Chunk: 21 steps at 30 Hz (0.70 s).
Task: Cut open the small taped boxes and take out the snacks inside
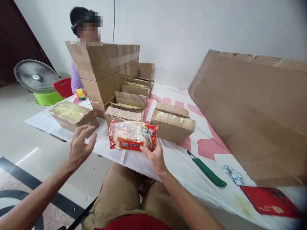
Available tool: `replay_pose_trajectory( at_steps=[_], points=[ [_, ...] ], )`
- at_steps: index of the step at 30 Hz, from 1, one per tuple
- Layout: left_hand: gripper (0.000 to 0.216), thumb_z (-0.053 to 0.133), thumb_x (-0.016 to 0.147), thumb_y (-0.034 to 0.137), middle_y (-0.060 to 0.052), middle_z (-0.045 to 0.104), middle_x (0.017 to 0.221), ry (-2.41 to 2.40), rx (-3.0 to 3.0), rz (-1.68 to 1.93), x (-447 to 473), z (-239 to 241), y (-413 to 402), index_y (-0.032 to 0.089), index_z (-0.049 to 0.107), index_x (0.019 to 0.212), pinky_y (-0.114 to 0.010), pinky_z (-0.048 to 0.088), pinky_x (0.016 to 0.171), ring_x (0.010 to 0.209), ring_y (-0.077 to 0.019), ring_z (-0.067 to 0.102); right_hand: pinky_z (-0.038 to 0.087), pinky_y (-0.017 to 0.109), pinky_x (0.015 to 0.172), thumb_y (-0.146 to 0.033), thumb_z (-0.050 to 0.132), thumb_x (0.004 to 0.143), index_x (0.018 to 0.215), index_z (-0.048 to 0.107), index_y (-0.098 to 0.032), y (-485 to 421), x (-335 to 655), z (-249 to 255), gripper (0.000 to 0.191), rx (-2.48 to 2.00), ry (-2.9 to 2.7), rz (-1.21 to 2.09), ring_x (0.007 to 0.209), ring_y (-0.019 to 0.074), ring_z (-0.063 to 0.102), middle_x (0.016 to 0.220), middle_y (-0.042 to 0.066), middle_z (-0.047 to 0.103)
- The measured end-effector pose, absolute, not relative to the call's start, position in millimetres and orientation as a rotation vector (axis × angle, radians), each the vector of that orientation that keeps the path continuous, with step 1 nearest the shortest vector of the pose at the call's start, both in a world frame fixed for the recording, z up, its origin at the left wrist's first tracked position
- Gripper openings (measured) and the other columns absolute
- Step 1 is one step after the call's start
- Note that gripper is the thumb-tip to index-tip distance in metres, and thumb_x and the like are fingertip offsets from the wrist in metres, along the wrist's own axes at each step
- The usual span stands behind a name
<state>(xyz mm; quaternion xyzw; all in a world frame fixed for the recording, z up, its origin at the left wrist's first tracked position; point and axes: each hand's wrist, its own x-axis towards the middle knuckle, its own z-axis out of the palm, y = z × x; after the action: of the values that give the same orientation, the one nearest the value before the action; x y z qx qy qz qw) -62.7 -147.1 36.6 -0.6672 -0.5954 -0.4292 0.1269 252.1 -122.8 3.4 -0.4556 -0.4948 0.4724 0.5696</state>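
My right hand [154, 156] grips a clear and red snack packet [132, 135] by its lower right edge, just above the near edge of the low table [182, 166]. Inside the packet sits a pale round bun or cake. Left of it my left hand [80, 145] hovers with its fingers spread and nothing in it, close to an open cardboard box [73, 115] filled with wrapped yellow packs. A second open box [173, 125] of the same packs stands just behind the packet on the right.
Several small cardboard boxes [128, 102] line up behind, beside a tall taped carton [103, 72] with a person [76, 80] sitting behind it. A green-handled knife [207, 171], a red envelope [270, 199], flat cardboard sheets [251, 108] and a floor fan [35, 76] are around.
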Motion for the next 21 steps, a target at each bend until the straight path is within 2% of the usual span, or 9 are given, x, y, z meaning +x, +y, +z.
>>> replay_pose_trajectory(
  at_steps=[2,5,8,12,16,18,19,21],
  points=[
    [0.028,0.063,0.094,0.031,-0.011,0.066,0.118,-1.678,-2.025,-1.287,-44,23,-162,0.023,0.065,0.121,-0.045,0.056,0.102,0.114,-0.028,0.067,0.057,0.038,0.092,-0.046,0.083,0.071,0.111,0.059,-0.023,-105,227,-8,0.052,-1.077,-1.223,1.032,0.101,0.0249,0.07,0.111,0.006,0.075],
    [0.039,0.062,0.094,0.031,-0.015,0.062,0.131,-1.71,-2.151,-1.271,-25,-7,-161,0.023,0.059,0.132,-0.049,0.055,0.106,0.123,-0.0305,0.063,0.056,0.039,0.092,-0.044,0.078,0.073,0.11,0.059,-0.023,-86,206,-27,0.047,-1.147,-1.317,1.0,0.101,0.0259,0.07,0.109,0.006,0.075],
    [0.048,0.061,0.094,0.033,-0.018,0.055,0.14,-1.787,-2.221,-1.239,-17,-36,-146,0.022,0.053,0.14,-0.054,0.054,0.108,0.132,-0.0344,0.058,0.055,0.041,0.091,-0.038,0.08,0.069,0.109,0.063,-0.023,-81,212,-40,0.046,-1.219,-1.395,1.0,0.097,0.0263,0.069,0.105,0.005,0.076],
    [0.052,0.06,0.094,0.029,-0.018,0.053,0.139,-1.82,-2.209,-1.297,-7,-59,-138,0.022,0.049,0.144,-0.055,0.053,0.11,0.133,-0.034,0.057,0.055,0.039,0.088,-0.037,0.076,0.074,0.108,0.068,-0.021,-80,234,-47,0.038,-1.265,-1.483,1.0,0.091,0.0239,0.069,0.104,0.005,0.078],
    [0.058,0.066,0.092,0.033,-0.016,0.051,0.135,-1.901,-2.126,-1.414,5,-64,-136,0.025,0.047,0.146,-0.05,0.062,0.097,0.131,-0.034,0.056,0.055,0.036,0.076,-0.038,0.072,0.076,0.091,0.071,-0.02,-68,232,-52,0.023,-1.289,-1.539,1.015,0.076,0.0215,0.068,0.083,0.003,0.076],
    [0.061,0.068,0.09,0.033,-0.016,0.05,0.134,-1.933,-2.088,-1.439,8,-65,-132,0.025,0.046,0.146,-0.048,0.064,0.09,0.13,-0.0348,0.056,0.056,0.037,0.077,-0.04,0.072,0.077,0.087,0.07,-0.021,-63,227,-53,0.021,-1.313,-1.543,0.988,0.074,0.0214,0.066,0.078,0.001,0.074],
    [0.061,0.068,0.089,0.033,-0.016,0.05,0.134,-1.944,-2.067,-1.448,9,-64,-130,0.024,0.046,0.146,-0.048,0.065,0.088,0.129,-0.035,0.057,0.056,0.039,0.08,-0.04,0.074,0.076,0.087,0.07,-0.021,-61,226,-53,0.023,-1.325,-1.543,0.967,0.076,0.0221,0.067,0.079,0.002,0.073],
    [0.061,0.068,0.089,0.035,-0.016,0.051,0.133,-1.967,-2.041,-1.447,8,-64,-128,0.024,0.046,0.145,-0.047,0.065,0.085,0.126,-0.0344,0.059,0.056,0.044,0.09,-0.041,0.078,0.072,0.098,0.071,-0.021,-62,227,-53,0.033,-1.336,-1.538,0.924,0.089,0.0256,0.069,0.096,0.006,0.075]
  ],
)
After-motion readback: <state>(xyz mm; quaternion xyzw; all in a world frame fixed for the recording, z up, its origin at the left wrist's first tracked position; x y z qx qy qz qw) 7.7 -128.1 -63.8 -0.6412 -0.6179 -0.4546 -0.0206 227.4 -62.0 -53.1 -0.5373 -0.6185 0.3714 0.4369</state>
